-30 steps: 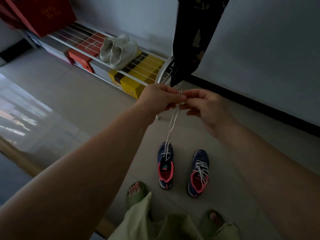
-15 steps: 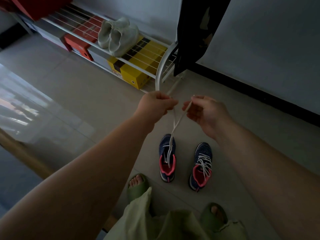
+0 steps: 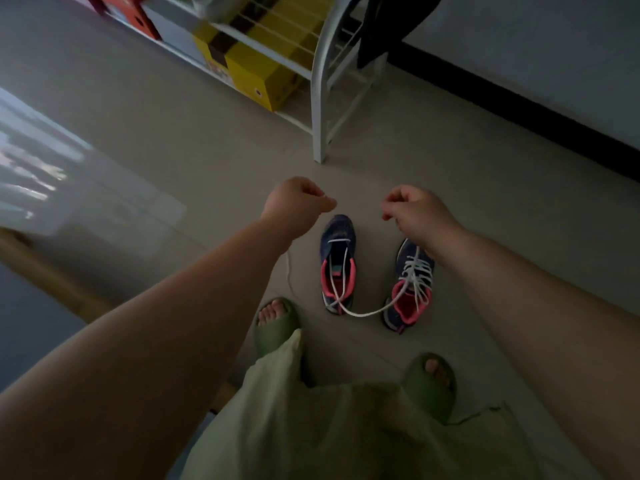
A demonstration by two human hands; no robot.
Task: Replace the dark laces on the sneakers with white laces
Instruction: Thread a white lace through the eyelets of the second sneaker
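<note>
Both hands had dropped lower and drawn apart since half a second earlier, when they were close together above the left sneaker with the white lace hanging straight down.

Going left to right: the left hand was curled, thumb against forefinger, its grip apparently pinched on one end of the white lace; a thin strand hung down beside the left forearm. A foot in a green slipper stood on the floor below it. The left sneaker, navy with a pink collar, stood on the floor with the white lace through only its front eyelets; the two strands ran back over the tongue, crossed at the heel, and one swept across the floor toward the right sneaker. That shoe, just beside the first, was fully laced in white. The right hand hovered above its toe, fingers curled, its grip clamped on the other lace end. Behind stood a white shoe rack holding a yellow box.
</note>
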